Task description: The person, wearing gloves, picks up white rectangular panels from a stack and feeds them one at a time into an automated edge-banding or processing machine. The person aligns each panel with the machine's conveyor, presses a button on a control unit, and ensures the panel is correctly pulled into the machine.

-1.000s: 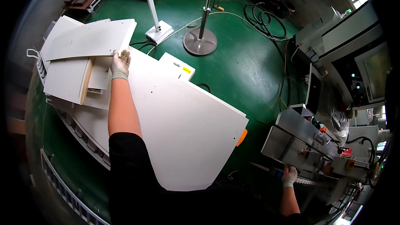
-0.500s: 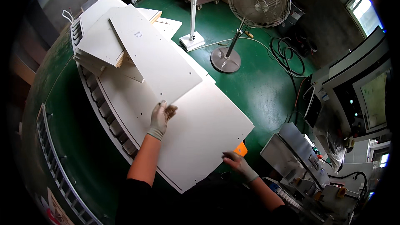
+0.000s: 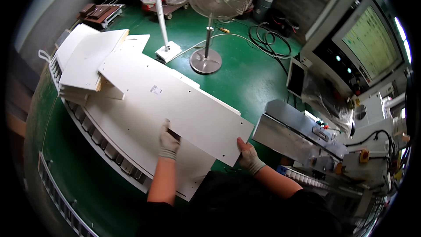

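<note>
A long white panel [image 3: 193,101] with small drilled holes and a label lies slantwise over a larger white board [image 3: 131,123]. Both my hands wear light work gloves with bare fingertips. At the panel's near long edge is my left hand [image 3: 168,144], its thumb side over the edge and some fingers hidden beneath. My right hand [image 3: 250,157] grips the panel's right end close to the corner, thumb on top and the other fingers underneath. More white panels [image 3: 90,57] are piled at the far left end.
Under the boards runs a roller conveyor [image 3: 97,136]. Beyond it stand a pedestal fan [image 3: 206,61] and a white post [image 3: 161,17]. To my right is a machine with a screen [image 3: 370,41] and a metal housing [image 3: 285,134]. A metal rail [image 3: 61,197] lies left; hoses cross the floor.
The long panel has come toward me and to the right over the larger board. My right hand has taken hold of its end. The view has turned rightward.
</note>
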